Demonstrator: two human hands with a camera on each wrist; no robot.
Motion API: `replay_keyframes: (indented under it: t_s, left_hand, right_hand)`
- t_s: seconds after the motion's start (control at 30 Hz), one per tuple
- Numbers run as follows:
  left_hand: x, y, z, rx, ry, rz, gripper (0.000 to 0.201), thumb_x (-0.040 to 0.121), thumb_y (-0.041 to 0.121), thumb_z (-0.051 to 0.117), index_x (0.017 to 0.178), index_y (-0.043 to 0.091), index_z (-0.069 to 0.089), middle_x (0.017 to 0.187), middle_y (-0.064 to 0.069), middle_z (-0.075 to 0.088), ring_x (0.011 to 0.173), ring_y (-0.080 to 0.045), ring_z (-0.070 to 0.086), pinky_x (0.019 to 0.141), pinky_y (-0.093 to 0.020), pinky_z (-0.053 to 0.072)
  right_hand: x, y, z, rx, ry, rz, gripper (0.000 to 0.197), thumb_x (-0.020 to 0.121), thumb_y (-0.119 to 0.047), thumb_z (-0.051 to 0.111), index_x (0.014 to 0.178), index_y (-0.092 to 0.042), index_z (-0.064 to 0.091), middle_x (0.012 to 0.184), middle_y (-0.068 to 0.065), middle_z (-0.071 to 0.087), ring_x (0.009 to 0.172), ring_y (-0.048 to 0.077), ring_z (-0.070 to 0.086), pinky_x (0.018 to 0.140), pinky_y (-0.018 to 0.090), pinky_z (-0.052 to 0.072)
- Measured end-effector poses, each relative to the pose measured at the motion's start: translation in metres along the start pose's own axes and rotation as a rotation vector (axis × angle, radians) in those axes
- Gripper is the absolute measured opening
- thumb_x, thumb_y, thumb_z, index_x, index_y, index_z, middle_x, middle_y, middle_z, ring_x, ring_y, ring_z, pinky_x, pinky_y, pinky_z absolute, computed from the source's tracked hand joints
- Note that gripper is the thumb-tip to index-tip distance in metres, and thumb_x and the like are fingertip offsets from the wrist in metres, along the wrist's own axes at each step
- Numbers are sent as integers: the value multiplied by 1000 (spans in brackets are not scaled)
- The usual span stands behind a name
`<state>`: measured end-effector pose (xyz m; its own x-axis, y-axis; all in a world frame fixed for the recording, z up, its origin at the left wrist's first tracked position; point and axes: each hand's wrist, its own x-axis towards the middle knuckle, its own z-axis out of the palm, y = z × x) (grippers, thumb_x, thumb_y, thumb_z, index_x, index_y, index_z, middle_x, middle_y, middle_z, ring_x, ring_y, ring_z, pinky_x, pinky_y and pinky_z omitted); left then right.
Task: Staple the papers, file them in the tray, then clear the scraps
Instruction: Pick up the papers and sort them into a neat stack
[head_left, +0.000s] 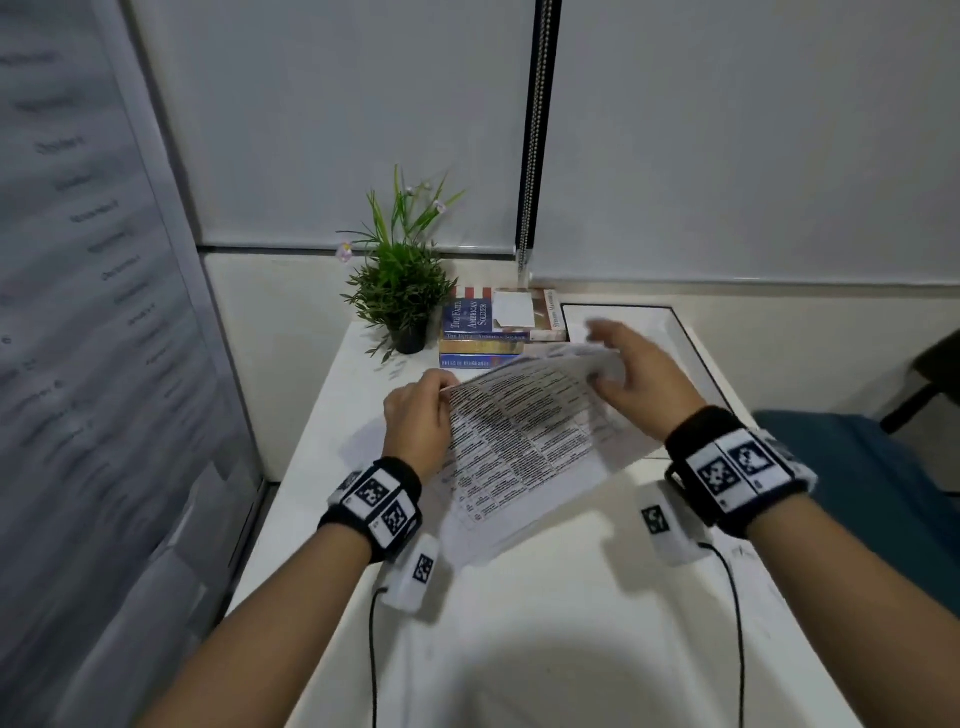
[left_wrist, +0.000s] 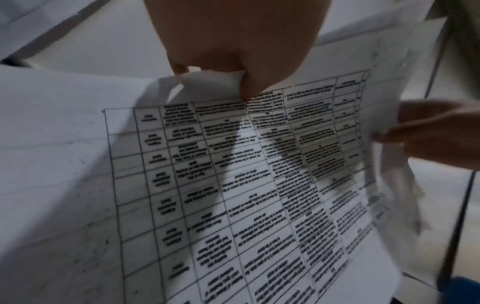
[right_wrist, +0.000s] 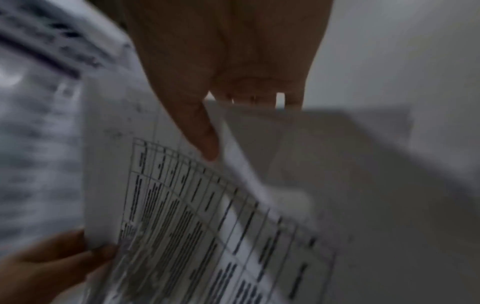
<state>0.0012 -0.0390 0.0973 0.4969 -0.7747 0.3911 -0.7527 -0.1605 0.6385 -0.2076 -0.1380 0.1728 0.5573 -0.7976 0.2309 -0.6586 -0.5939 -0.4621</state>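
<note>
The white printed-table paper sheets (head_left: 524, 441) are held above the middle of the white worktop (head_left: 545, 597), long axis running from its near-left toward its far-right, far end raised. The left hand (head_left: 418, 423) pinches their left edge; the right hand (head_left: 636, 376) pinches the far-right corner, thumb on top.

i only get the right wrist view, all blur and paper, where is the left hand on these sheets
Observer: The left hand pinches the papers at their far left corner, thumb on top.
Operator: ok and is the tray near
Observer: A white tray with a dark rim sits just beyond the right hand, at the table's far right.
Operator: anything beside it i should avoid
Observer: A stack of books lies left of the tray, with a potted plant further left.
</note>
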Motion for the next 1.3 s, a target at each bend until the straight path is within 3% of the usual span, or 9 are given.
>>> replay_keyframes:
  t_s: [0.13, 0.3, 0.43, 0.53, 0.77, 0.83, 0.93, 1.03, 1.3]
  left_hand:
    - [7, 0, -5, 102, 50, -20, 25, 87, 11, 49, 109, 16, 59, 108, -6, 60, 110, -26, 48, 108, -48, 28]
    - [-10, -29, -9, -183, 135, -458, 87, 76, 9, 70, 145, 16, 18, 156, -13, 12, 144, -28, 15, 120, -44, 14]
    - [-23, -47, -9, -569, 4, -688, 88, 81, 0, 64, 148, 16, 8, 153, -14, 22, 138, -27, 30, 113, -39, 26]
    - [-32, -57, -6, -624, -177, -687, 36, 90, 1, 50, 124, 14, 48, 128, -16, 56, 112, -26, 54, 91, -32, 39]
    - [-47, -68, 0, -659, -45, -588, 34, 83, -15, 43, 90, 16, 55, 93, -6, 58, 97, -22, 51, 76, -27, 44]
    - [-53, -69, 5, -636, -41, -558, 38, 81, -18, 41, 94, 16, 51, 101, -9, 53, 99, -21, 48, 74, -22, 41]
    - [-49, -62, 7, -654, 66, -542, 33, 84, -16, 40, 98, 13, 46, 94, -3, 51, 90, -19, 48, 69, -12, 45]
    - [-38, -53, -4, -743, 209, -536, 39, 84, -16, 38, 107, 14, 42, 86, 8, 49, 78, -6, 49, 57, 2, 45]
    - [-47, -61, 1, -793, 162, -662, 39, 87, -11, 36, 119, 12, 41, 112, -8, 50, 105, -24, 49, 88, -32, 39]
  right_hand:
    - [-6, 12, 13, 395, 30, 232, 26, 89, -8, 53, 111, -1, 64, 105, 17, 69, 89, 22, 61, 70, 26, 43]
    - [-27, 46, 31, 664, 83, 492, 13, 88, -4, 54, 98, -5, 61, 96, 16, 64, 74, 16, 56, 57, 22, 40]
    - [-49, 76, 54, 798, 80, 612, 19, 87, -4, 56, 104, -1, 64, 87, 14, 68, 72, 21, 61, 60, 25, 47]
    - [-60, 84, 66, 864, 98, 632, 19, 88, -1, 55, 106, -2, 62, 93, 14, 68, 71, 19, 62, 62, 27, 49]
    - [-69, 82, 79, 818, 80, 509, 20, 72, 0, 65, 88, -11, 62, 79, 3, 62, 72, 17, 56, 65, 20, 47]
    - [-70, 79, 88, 777, 50, 458, 24, 74, 10, 62, 79, -13, 61, 78, 1, 61, 71, 9, 58, 56, 1, 43]
    - [-60, 74, 92, 683, 105, 431, 23, 81, 15, 54, 76, -7, 59, 74, 8, 58, 74, 19, 53, 53, 0, 39]
    - [-47, 65, 75, 778, 232, 371, 18, 80, 9, 57, 89, -6, 59, 81, 5, 60, 70, -1, 59, 56, -3, 41]
    - [-49, 66, 93, 861, 152, 497, 31, 81, 12, 56, 105, -7, 55, 98, 11, 58, 93, 22, 54, 57, 9, 47]
